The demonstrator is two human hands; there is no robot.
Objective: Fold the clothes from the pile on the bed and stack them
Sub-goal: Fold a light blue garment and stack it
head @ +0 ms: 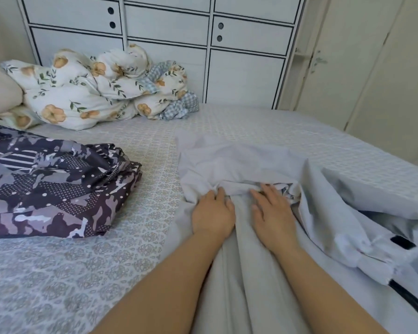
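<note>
Garments on the bed (135, 237): one pale grey garment (239, 162) spread centre-right, one folded dark patterned garment (51, 186) at left. Left hand (212, 213) pinches a grey fold, fingers curled; right hand (273, 210) lies flat on it, fingers straight. One floral quilt (94, 88) bunched at the far edge

A pale grey garment (239, 162) is spread, rumpled, over the bed (135, 145) towards its right edge, with its near part drawn into long folds running to the near edge and a bunched ridge across its middle. A dark purple patterned garment (56, 186), printed with dots, stripes and pale patches, is laid loosely folded near the left edge, well apart from the grey one.
</note>
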